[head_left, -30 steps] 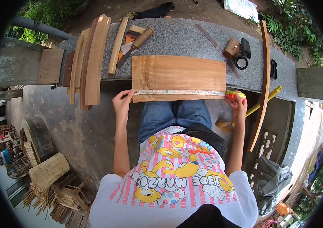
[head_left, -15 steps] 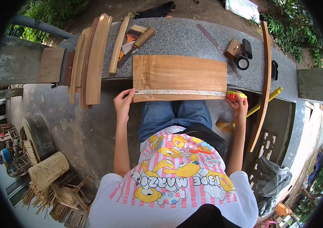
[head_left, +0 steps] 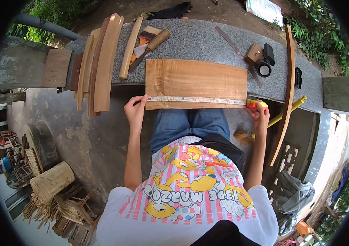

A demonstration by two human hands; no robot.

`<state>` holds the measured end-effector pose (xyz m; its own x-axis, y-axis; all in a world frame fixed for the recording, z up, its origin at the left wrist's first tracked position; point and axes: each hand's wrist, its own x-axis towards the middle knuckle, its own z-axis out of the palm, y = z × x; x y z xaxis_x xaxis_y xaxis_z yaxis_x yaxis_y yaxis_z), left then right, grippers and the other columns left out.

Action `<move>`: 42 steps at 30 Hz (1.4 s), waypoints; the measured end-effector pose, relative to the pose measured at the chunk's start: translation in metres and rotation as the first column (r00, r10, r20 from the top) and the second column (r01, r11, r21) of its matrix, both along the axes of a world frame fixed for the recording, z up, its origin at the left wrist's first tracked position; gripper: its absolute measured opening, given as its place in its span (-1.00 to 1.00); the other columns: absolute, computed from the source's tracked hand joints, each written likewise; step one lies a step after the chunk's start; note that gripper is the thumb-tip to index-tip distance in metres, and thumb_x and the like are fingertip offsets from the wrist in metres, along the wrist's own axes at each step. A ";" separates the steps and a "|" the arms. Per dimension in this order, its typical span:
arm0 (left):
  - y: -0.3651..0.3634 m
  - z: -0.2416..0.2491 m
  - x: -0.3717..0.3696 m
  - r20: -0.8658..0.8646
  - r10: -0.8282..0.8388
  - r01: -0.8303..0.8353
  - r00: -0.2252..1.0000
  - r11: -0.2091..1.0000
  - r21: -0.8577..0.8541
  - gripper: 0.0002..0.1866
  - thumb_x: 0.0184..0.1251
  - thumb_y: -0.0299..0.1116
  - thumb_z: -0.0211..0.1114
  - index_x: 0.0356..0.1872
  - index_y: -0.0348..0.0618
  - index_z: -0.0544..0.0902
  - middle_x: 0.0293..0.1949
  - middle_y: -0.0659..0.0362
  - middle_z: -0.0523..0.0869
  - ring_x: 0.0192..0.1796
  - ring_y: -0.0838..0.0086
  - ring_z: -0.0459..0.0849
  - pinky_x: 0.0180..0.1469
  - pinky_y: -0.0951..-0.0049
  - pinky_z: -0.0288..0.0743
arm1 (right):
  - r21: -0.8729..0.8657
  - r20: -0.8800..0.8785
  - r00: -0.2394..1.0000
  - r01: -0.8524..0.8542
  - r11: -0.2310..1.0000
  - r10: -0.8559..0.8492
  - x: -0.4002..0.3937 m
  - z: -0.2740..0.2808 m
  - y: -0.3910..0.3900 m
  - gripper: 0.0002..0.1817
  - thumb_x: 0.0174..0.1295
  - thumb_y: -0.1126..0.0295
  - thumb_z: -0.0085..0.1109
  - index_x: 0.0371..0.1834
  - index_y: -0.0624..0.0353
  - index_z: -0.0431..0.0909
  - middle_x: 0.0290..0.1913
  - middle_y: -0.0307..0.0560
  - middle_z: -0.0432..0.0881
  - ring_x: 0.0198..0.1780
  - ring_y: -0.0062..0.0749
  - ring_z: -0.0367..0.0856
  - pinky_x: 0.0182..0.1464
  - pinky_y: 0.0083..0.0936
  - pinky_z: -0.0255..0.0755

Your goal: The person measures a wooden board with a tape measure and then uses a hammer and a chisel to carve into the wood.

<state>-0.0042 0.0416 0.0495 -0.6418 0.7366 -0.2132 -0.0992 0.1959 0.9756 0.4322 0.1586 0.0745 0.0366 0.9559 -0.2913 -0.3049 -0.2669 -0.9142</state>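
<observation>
A wide wooden board lies partly on the stone bench, its near edge sticking out over my thighs. Across the board, close to that near edge, stretches the white blade of a tape measure. My left hand pinches the blade's end at the board's left edge. At the right edge, the yellow and red tape case sits in the closed fingers of my right hand. The blade lies flat and straight between both hands.
On the granite bench rest several wooden strips, a brush, a wooden-handled chisel, a metal ruler and a wooden block. A long curved strip overhangs at right, near a broom.
The view has shifted slightly, so the bench items appear a little further right. Both hands keep their hold on the tape measure, and the board stays in place.
</observation>
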 end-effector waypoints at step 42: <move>0.055 -0.008 -0.010 -0.312 0.084 -0.079 0.946 0.996 0.027 -0.70 0.26 -0.32 0.42 -0.31 -0.47 0.68 -0.33 0.09 0.73 -0.39 0.56 0.68 -0.34 0.57 0.54 | 0.060 0.301 0.954 -0.018 0.998 -0.001 -0.018 0.010 0.032 -0.60 0.29 0.29 0.28 0.01 0.36 0.42 -0.10 0.03 0.57 -0.15 -0.30 0.70 -0.10 -0.39 0.68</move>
<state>-0.0138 0.0968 0.0412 -0.7326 0.6805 0.0180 0.1962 0.1857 0.9628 0.4146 0.1910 0.0845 0.1056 0.9721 -0.2094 -0.0117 -0.2093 -0.9778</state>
